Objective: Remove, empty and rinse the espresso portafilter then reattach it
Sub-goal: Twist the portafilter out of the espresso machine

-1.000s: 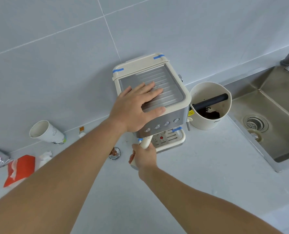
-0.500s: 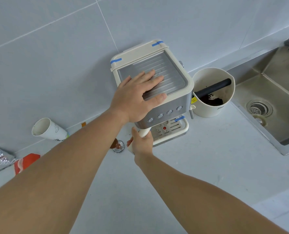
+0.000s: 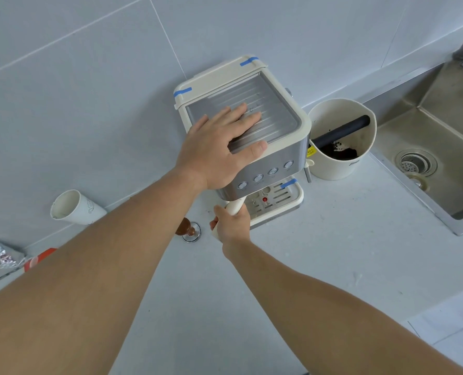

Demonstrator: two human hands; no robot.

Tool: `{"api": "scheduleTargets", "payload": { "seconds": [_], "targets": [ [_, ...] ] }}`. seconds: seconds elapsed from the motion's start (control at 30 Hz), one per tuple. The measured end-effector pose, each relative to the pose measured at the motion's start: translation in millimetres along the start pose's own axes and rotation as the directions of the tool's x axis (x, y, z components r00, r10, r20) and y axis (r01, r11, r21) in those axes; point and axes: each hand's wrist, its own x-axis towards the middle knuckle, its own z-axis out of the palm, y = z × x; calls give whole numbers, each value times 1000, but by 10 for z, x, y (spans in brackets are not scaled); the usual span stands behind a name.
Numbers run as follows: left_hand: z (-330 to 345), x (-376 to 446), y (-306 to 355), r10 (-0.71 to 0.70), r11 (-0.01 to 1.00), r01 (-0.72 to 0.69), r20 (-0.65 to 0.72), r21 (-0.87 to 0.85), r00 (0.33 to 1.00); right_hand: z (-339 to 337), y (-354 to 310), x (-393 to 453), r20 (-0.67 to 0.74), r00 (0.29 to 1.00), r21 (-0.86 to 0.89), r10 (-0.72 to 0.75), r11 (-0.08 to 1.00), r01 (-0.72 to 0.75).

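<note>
A cream and steel espresso machine (image 3: 279,104) stands against the tiled wall. My left hand (image 3: 222,147) lies flat on its ribbed top tray, fingers spread, pressing down. Below the front panel, my right hand (image 3: 231,224) is closed around the cream handle of the portafilter (image 3: 235,205), which points out to the front left. The portafilter's head is hidden under the machine. The drip tray (image 3: 281,201) shows beneath.
A cream knock box (image 3: 341,169) with a black bar and coffee grounds sits right of the machine. A steel sink (image 3: 441,158) with a drain lies at the far right. A tamper (image 3: 188,230), a tipped paper cup (image 3: 73,207) and foil and red packets lie to the left.
My right hand has stayed on the portafilter handle, and the handle now points a little further left. My left hand stays flat on the machine's top. The camera has shifted.
</note>
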Motion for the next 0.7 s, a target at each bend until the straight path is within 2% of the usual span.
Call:
{"api": "scheduleTargets", "payload": {
  "seconds": [0.7],
  "targets": [
    [9,8,-14,16,1000,-16,-12,-17,1000,-370,305,-176,-47,995,-15,91,996,-92]
  ]
}}
